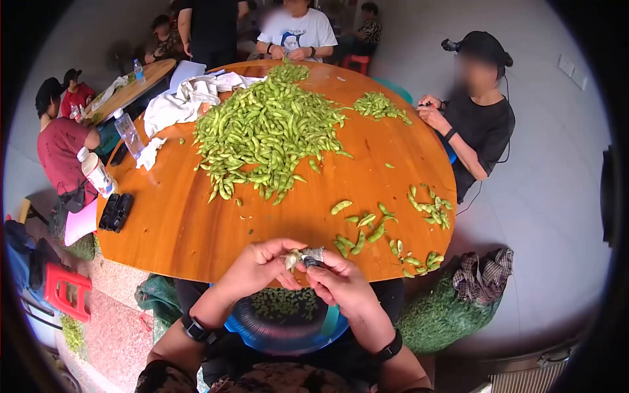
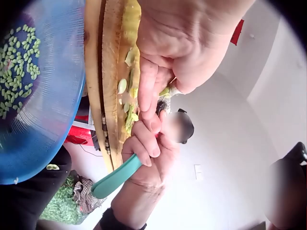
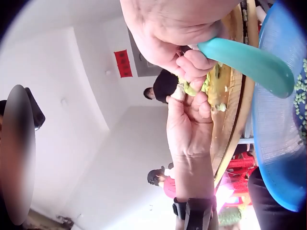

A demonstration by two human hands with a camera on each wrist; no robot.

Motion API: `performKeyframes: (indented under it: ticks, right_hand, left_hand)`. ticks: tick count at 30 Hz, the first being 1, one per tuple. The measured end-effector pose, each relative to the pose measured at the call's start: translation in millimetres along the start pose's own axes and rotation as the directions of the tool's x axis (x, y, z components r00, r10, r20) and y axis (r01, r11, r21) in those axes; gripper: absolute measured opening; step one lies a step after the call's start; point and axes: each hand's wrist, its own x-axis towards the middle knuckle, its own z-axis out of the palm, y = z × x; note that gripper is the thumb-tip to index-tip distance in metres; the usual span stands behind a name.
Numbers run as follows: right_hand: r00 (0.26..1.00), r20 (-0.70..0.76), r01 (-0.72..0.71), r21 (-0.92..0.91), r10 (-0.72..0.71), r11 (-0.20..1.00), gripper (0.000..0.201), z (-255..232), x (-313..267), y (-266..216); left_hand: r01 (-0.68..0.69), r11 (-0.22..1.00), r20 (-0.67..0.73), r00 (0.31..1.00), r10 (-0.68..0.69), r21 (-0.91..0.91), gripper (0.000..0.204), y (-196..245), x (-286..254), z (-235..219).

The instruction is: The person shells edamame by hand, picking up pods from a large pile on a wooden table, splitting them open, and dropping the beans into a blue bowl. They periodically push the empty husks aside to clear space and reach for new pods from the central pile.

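Over the near edge of the round wooden table, my left hand pinches a green edamame pod between thumb and fingers. My right hand meets it from the right and grips a small knife with a teal handle. The blade end lies against the pod. In the left wrist view, the left hand holds the pod above the right hand and the teal handle. In the right wrist view, the right hand curls round the handle and the left hand is below it.
A blue basin of shelled beans sits on my lap under the hands. A large pod pile covers the table's middle, with smaller heaps and loose pods at the right. Bottles stand at the left. Several people sit around. A green sack lies at the right.
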Motion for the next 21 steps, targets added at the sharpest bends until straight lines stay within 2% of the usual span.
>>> performKeyframes:
  ticks: [2, 4, 5, 6, 7, 9, 10, 11, 13, 14, 15, 17, 19, 21]
  right_hand:
    - [1.0, 0.003, -0.024, -0.015, 0.024, 1.0, 0.015, 2, 0, 0]
    - [0.998, -0.032, 0.054, -0.167, -0.06, 0.984, 0.018, 4, 1, 3]
    - [0.998, -0.027, 0.055, -0.166, -0.061, 0.985, 0.018, 6, 2, 8]
    - [0.971, -0.073, 0.198, -0.293, -0.229, 0.935, 0.016, 9, 3, 15]
    - [0.914, -0.095, 0.323, -0.42, -0.395, 0.848, 0.015, 10, 4, 19]
    - [0.92, -0.096, 0.311, -0.415, -0.381, 0.855, 0.014, 9, 3, 14]
    - [0.931, -0.128, 0.259, -0.432, -0.343, 0.864, 0.014, 6, 3, 11]
    - [0.939, -0.16, 0.207, -0.447, -0.305, 0.87, 0.014, 3, 3, 9]
    - [0.933, -0.15, 0.236, -0.438, -0.329, 0.868, 0.012, -6, 7, 10]
    - [0.942, -0.154, 0.213, -0.414, -0.299, 0.885, 0.012, -9, 8, 10]
    - [0.95, -0.159, 0.19, -0.39, -0.269, 0.901, 0.013, -11, 9, 10]
    - [0.949, -0.144, 0.208, -0.378, -0.279, 0.902, 0.016, -13, 11, 12]
    - [0.933, -0.183, 0.206, -0.43, -0.309, 0.879, 0.018, -18, 13, 12]
    - [0.933, -0.215, 0.189, -0.389, -0.289, 0.902, 0.019, -23, 14, 8]
  left_hand:
    - [0.016, 0.999, -0.037, 0.999, -0.018, -0.038, 0.021, -1, -1, 1]
    - [0.026, 0.997, -0.076, 0.997, -0.032, -0.075, 0.016, 0, 0, 2]
    - [0.046, 0.987, -0.128, 0.991, -0.026, 0.156, 0.012, 1, 0, 3]
    - [0.077, 0.923, -0.176, 0.984, -0.01, 0.377, 0.009, 2, 1, 3]
    - [0.078, 0.921, -0.181, 0.983, -0.008, 0.381, 0.009, 0, 1, 1]
    - [0.018, 0.854, -0.139, 0.988, 0.064, 0.52, 0.007, -7, 4, -3]
    - [-0.027, 0.806, -0.137, 0.982, 0.132, 0.591, 0.008, -2, 4, 2]
    - [-0.026, 0.804, -0.137, 0.981, 0.134, 0.594, 0.008, -3, 6, 3]
    - [-0.185, 0.603, -0.049, 0.936, 0.349, 0.776, 0.013, -9, 10, 4]
    - [-0.115, 0.611, -0.085, 0.954, 0.288, 0.784, 0.015, -8, 11, 6]
    - [-0.112, 0.609, -0.088, 0.953, 0.289, 0.785, 0.015, -10, 13, 6]
    - [-0.071, 0.454, -0.083, 0.947, 0.311, 0.888, 0.014, -15, 17, 7]
    - [-0.068, 0.44, -0.078, 0.949, 0.306, 0.895, 0.014, -16, 20, 10]
    - [-0.064, 0.429, -0.073, 0.953, 0.295, 0.901, 0.014, -17, 23, 9]
